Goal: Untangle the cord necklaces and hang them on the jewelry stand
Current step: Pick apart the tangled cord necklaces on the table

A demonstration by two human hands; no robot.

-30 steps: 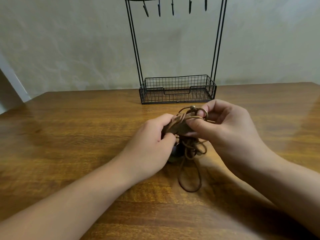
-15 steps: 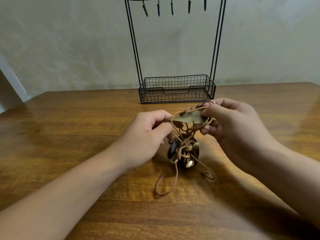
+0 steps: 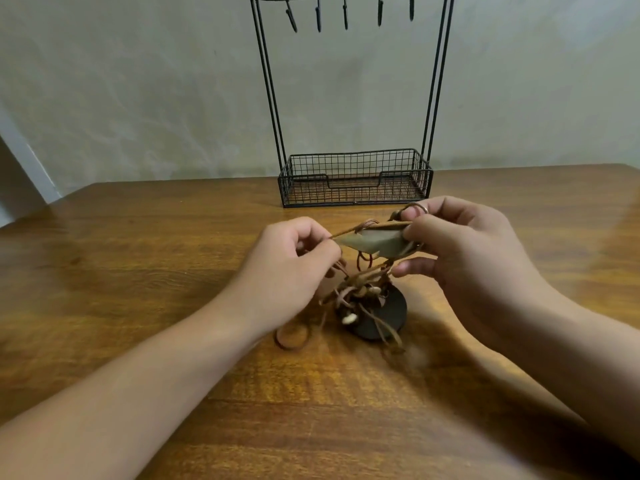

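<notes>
A tangle of brown cord necklaces hangs between my hands, just above the wooden table. My left hand pinches a taut cord at its left end. My right hand grips the other end together with a flat, pale green pointed pendant. Below, a dark round pendant with small white beads rests on the table, and loose cord loops trail beside it. The black wire jewelry stand stands behind, its hooks bare at the top.
The stand has a mesh basket base near the table's far edge, against a pale wall. The table's left corner falls away at the far left.
My hands have moved apart, drawing one cord taut. The tangle has lifted and opened, and the dark round pendant and loose loops now show beneath.
</notes>
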